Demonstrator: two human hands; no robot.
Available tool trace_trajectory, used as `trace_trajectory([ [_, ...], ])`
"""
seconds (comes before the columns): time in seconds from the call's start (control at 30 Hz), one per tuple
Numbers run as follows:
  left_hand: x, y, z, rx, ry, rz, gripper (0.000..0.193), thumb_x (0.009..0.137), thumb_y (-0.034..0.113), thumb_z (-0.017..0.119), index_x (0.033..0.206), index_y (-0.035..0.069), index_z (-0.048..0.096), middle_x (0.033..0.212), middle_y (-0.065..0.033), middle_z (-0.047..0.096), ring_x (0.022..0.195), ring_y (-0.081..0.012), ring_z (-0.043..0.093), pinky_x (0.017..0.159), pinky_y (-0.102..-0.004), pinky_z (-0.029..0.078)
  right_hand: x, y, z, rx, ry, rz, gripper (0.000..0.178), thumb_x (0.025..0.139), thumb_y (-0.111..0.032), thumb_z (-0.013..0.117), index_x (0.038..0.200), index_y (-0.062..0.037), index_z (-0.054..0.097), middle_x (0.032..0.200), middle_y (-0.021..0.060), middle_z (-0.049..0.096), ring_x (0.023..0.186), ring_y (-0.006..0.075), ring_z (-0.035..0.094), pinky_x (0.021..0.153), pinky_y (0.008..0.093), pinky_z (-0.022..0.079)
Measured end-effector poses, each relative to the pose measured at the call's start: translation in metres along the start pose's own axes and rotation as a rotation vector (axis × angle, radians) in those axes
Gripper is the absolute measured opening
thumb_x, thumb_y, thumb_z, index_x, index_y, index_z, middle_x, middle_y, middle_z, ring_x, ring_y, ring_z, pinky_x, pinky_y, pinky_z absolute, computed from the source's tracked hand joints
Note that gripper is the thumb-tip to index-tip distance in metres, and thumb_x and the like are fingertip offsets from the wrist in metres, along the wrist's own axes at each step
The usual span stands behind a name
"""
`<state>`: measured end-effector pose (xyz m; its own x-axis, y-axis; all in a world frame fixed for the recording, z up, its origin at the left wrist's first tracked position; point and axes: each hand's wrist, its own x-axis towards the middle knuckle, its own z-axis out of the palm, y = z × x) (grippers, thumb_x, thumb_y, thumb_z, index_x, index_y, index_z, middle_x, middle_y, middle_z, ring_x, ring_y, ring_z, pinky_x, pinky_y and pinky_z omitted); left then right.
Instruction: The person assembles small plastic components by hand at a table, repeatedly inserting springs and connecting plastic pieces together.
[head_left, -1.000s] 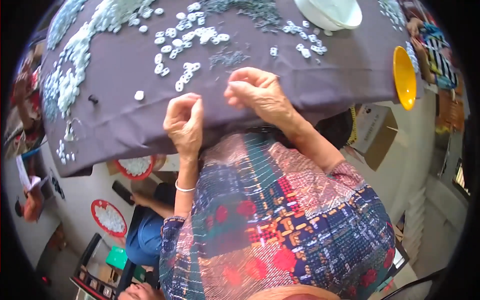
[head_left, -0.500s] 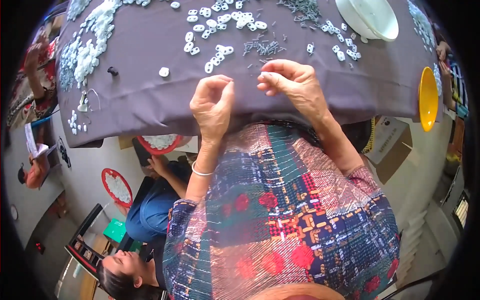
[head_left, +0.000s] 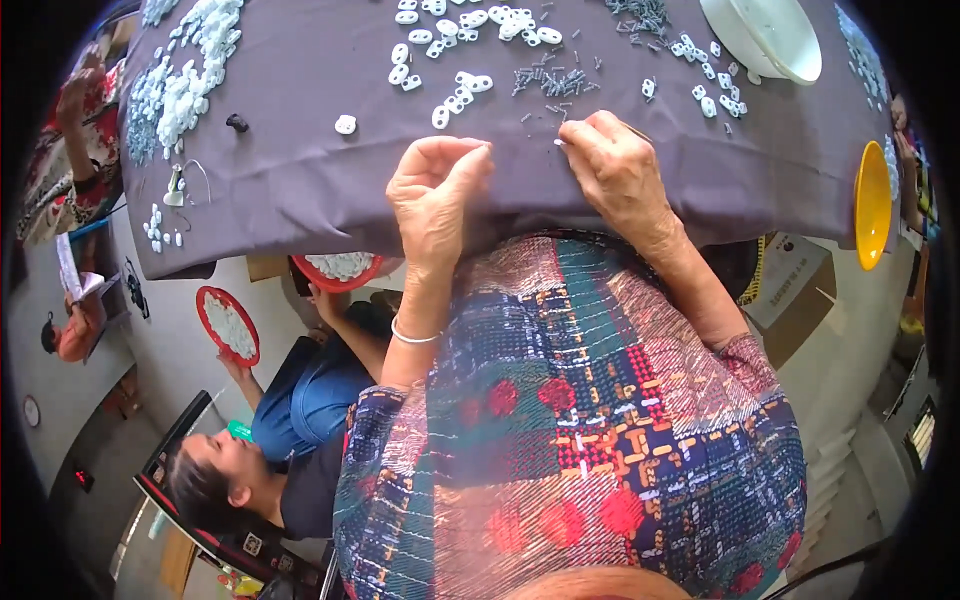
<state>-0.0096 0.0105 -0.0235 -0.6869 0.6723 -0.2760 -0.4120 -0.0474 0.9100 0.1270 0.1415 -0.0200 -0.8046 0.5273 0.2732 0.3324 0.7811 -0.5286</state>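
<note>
My left hand (head_left: 432, 200), with a white bangle (head_left: 412, 336) on its wrist, is raised at the table's near edge. Its thumb and index finger come together in a pinch, and anything between them is too small to make out. To its right, my right hand (head_left: 622, 172) is closed with the fingertips pressed together. A tiny white piece (head_left: 558, 142) shows at those fingertips. Just beyond the hands lie a pile of small dark grey pins (head_left: 552, 82) and scattered white oval pieces with two holes (head_left: 440, 117).
A dark cloth covers the table (head_left: 300, 190). A white bowl (head_left: 765, 40) lies tilted at the far right, a yellow plate (head_left: 872, 205) at the right edge. Heaps of white pieces (head_left: 190, 100) lie left. Below left, a seated person holds red trays (head_left: 228, 325). A cardboard box (head_left: 800, 300) stands right.
My right hand has turned over, its back now facing up, and has shifted slightly right. My left hand stays pinched. The view has shifted a little, and the person below left has moved.
</note>
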Motion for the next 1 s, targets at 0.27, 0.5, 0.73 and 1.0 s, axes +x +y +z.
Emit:
trace_trajectory([
  [0.27,-0.006,0.006,0.011,0.122,-0.040,-0.021,0.013,0.078,0.002,0.066,0.090,0.001,0.059,0.084,-0.0064,0.065,0.073,-0.0113,0.061,0.062,-0.0201,0.047,0.003,-0.006,-0.011,0.705,-0.139,0.445,0.009,0.083,-0.008,0.060,0.089,-0.0009,0.060,0.077,0.0028,0.060,0.067,0.0100,0.058,0.058,0.0228,0.046],
  [0.5,-0.012,0.011,0.021,0.053,-0.075,-0.055,0.017,0.079,0.000,0.065,0.094,0.000,0.057,0.087,-0.0079,0.065,0.075,-0.0130,0.062,0.066,-0.0220,0.049,0.009,-0.029,-0.023,1.082,-0.163,0.669,0.013,0.086,-0.012,0.059,0.091,0.0000,0.060,0.076,0.0019,0.060,0.065,0.0054,0.055,0.058,0.0184,0.045],
  [0.73,-0.014,0.010,0.025,0.051,-0.065,-0.066,0.018,0.079,-0.001,0.064,0.094,0.000,0.056,0.086,-0.0090,0.065,0.076,-0.0135,0.063,0.063,-0.0220,0.049,0.007,-0.033,-0.017,1.111,-0.158,0.677,0.013,0.087,-0.012,0.058,0.093,-0.0001,0.059,0.076,0.0016,0.060,0.063,0.0043,0.054,0.058,0.0164,0.045],
  [1.0,-0.015,0.009,0.027,0.099,-0.063,-0.044,0.020,0.077,-0.002,0.066,0.095,-0.001,0.056,0.087,-0.0081,0.064,0.077,-0.0120,0.062,0.066,-0.0203,0.050,0.003,-0.029,-0.013,1.076,-0.175,0.651,0.013,0.087,-0.012,0.058,0.093,-0.0007,0.059,0.076,0.0007,0.060,0.062,0.0035,0.054,0.057,0.0156,0.045],
])
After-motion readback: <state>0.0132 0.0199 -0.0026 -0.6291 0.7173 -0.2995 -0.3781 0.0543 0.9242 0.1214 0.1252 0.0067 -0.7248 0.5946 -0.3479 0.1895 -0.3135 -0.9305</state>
